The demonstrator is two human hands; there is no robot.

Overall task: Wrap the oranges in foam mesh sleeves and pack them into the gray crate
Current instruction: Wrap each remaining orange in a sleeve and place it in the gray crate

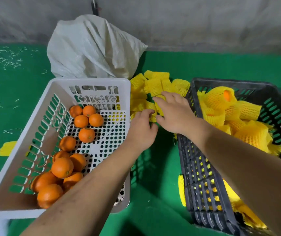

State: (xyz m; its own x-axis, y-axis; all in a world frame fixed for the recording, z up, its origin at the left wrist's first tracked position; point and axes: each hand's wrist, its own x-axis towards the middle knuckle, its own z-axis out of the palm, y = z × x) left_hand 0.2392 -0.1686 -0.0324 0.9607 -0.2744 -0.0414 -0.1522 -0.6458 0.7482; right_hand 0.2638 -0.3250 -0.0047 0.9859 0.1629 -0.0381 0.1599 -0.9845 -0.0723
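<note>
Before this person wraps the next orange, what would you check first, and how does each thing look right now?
1. Empty foam sleeves within reach: ok.
2. Left hand has a sleeve gripped: cannot tell.
3. Right hand free, fingers straight over the pile: ok.
4. Bare oranges left in the white basket: ok.
5. Room in the gray crate: ok, though filling with wrapped oranges.

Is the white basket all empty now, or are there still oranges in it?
Not empty. The white basket still holds bare oranges, some at the far end and more piled at the near end.
</note>
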